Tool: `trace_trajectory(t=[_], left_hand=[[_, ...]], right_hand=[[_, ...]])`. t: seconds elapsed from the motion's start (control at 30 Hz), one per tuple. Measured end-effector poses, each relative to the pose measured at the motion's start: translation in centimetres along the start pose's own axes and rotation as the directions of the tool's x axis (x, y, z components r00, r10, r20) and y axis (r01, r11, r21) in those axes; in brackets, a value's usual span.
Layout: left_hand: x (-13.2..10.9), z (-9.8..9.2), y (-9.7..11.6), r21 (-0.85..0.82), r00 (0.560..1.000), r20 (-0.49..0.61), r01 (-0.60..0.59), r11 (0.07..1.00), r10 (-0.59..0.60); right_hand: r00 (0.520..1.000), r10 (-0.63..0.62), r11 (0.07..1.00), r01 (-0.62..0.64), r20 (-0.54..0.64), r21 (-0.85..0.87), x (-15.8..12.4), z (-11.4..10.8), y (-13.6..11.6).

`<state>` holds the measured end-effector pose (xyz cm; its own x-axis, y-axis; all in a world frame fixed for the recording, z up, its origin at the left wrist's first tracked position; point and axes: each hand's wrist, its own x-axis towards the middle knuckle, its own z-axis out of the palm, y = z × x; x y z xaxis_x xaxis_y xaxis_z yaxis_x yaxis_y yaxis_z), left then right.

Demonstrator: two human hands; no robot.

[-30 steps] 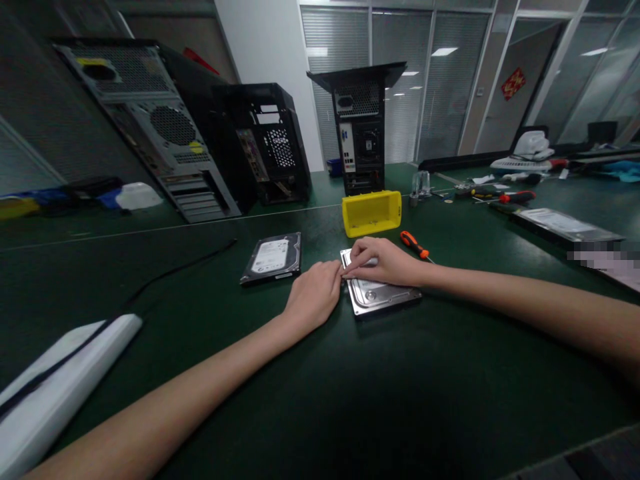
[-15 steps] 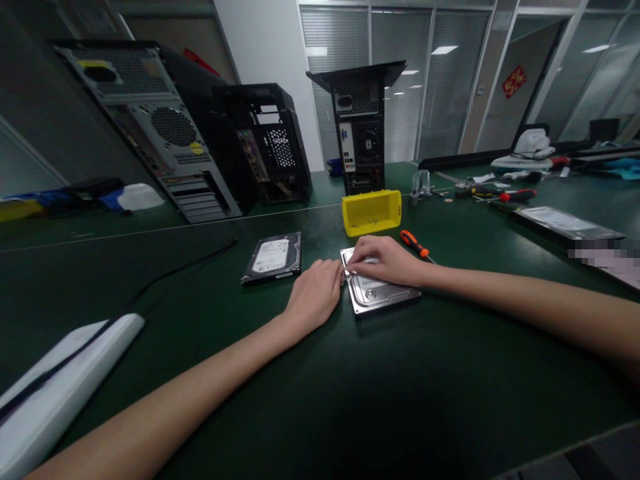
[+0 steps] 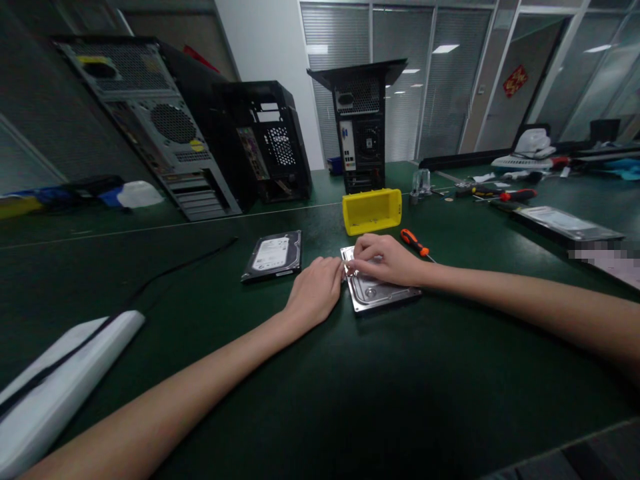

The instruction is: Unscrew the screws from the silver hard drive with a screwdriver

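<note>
Silver rectangular metal hard drive (image 3: 373,295) lies flat on the dark green tabletop (image 3: 380,387), mid-frame in my head feed, its far part mostly covered by the right hand (image 3: 389,260). Right fingers are bunched at the drive's left edge, thumb and forefinger nearly meeting; something small and bright by the tips, can't tell what, or whether it's pinched. Left hand (image 3: 316,291) is curled against that same edge, fingertips hidden, so I can't call its grip. Black hard drive with white label (image 3: 271,256) sits left, apart, print unreadable. Yellow plastic bin (image 3: 373,213) behind holds bits too small to identify. Orange-and-black screwdriver (image 3: 414,243): tip unclear near the right forearm. White slab (image 3: 75,383) cut off at left; pixelated patch (image 3: 610,262) at right edge, contents unknown.
</note>
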<state>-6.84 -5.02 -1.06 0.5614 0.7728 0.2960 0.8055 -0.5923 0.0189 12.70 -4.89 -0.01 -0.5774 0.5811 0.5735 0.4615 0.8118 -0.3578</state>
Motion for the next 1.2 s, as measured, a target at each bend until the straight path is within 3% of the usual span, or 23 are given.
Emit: trace_trajectory(t=[0.5, 0.67, 0.9, 1.07, 1.2], left_hand=[[0.0, -0.1, 0.0, -0.043, 1.0, 0.017, 0.012, 0.999, -0.011], [0.3, -0.1, -0.5, -0.204, 0.997, 0.068, 0.039, 0.978, -0.026], [0.8, -0.2, -1.1, -0.352, 0.988, 0.139, 0.116, 0.929, -0.071], [1.1, -0.2, -1.6, -0.429, 0.985, 0.166, 0.121, 0.895, -0.054], [1.4, -0.6, -2.6, -0.484, 0.971, 0.231, 0.059, 0.873, 0.062]], right_hand=[[1.0, 0.001, 1.0, -0.001, -0.021, -0.003, 0.1, 0.1, 0.1], [0.998, 0.053, 0.999, -0.053, -0.047, -0.001, 0.1, 0.0, -0.3], [1.0, -0.017, 1.0, 0.017, 0.025, -0.019, 0.1, -0.3, -0.2], [0.998, 0.051, 0.997, -0.05, -0.028, 0.053, 0.1, -0.1, -0.6], [0.973, 0.195, 0.981, -0.194, -0.124, 0.018, 1.0, -1.8, 0.1]])
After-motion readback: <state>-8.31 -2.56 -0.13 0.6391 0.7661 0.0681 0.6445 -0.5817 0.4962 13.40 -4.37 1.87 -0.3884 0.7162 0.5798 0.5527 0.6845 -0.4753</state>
